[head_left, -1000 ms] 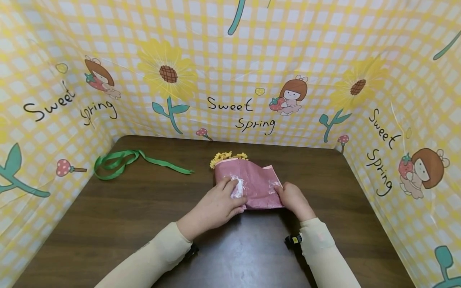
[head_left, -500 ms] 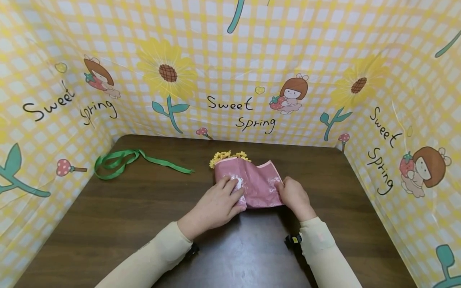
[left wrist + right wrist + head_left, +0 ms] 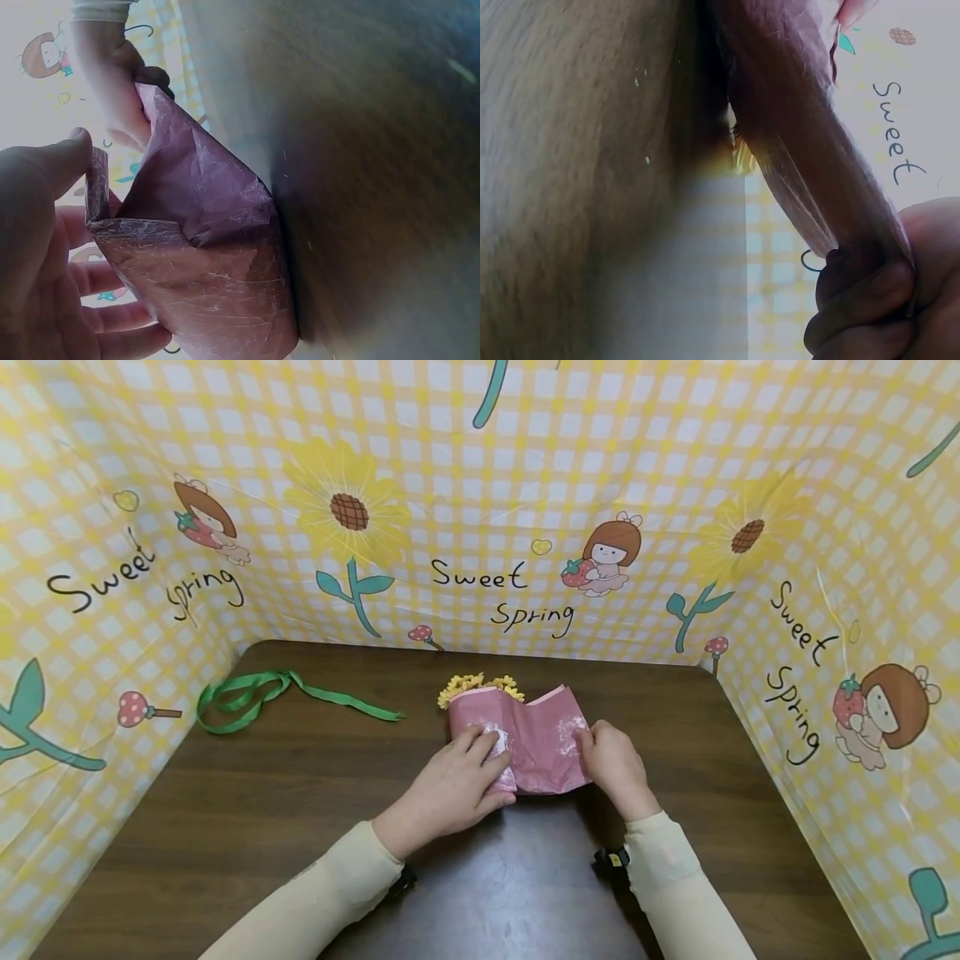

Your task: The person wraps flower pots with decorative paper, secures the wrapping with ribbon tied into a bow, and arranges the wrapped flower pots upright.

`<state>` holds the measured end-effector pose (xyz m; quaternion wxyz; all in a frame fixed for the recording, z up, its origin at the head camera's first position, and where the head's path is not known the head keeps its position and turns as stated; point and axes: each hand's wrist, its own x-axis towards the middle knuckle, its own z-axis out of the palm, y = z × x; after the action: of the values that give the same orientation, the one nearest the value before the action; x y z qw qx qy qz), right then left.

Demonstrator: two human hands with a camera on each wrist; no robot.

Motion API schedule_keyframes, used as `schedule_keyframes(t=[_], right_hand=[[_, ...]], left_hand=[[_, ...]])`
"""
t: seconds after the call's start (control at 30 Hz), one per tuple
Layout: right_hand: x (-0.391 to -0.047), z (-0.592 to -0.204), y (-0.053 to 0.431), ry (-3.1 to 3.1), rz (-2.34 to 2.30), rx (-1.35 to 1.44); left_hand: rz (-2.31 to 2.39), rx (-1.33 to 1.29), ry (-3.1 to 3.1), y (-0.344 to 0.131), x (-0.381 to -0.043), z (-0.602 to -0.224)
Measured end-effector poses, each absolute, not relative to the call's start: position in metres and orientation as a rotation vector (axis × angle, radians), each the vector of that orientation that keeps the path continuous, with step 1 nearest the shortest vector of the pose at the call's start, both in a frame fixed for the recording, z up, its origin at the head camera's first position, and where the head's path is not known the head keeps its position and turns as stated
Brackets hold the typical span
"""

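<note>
Pink wrapping paper (image 3: pixel 540 743), worn white in patches, is wrapped round a bunch of yellow flowers (image 3: pixel 461 687) whose heads poke out at its far left edge. My left hand (image 3: pixel 457 781) lies over the left part, its fingers spread on the outside. In the left wrist view, its thumb (image 3: pixel 64 157) is at a small folded flap of the paper (image 3: pixel 202 285), which stands open like a cone. My right hand (image 3: pixel 617 768) grips the paper's right edge, with fingers curled round it in the right wrist view (image 3: pixel 862 307). The flower stems are hidden inside.
A loosely looped green ribbon (image 3: pixel 240 697) lies at the back left of the dark wooden table (image 3: pixel 225 827). Yellow checked cloth (image 3: pixel 465 485) with printed flowers and figures stands round the table's back and sides.
My right hand has moved slightly away from me, bringing the paper's right side and far corner up and back. The left hand has stayed almost in place.
</note>
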<state>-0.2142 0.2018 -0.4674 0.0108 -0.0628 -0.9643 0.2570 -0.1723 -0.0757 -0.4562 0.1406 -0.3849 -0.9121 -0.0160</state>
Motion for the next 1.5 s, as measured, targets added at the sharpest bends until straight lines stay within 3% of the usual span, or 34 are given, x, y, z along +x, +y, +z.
schedule_keyframes(t=[1.5], right_hand=[[-0.192,-0.434,0.174,-2.816,0.858,-0.036]], left_hand=[[-0.13,-1.146,-2.618,-0.072,-0.174,-0.458]])
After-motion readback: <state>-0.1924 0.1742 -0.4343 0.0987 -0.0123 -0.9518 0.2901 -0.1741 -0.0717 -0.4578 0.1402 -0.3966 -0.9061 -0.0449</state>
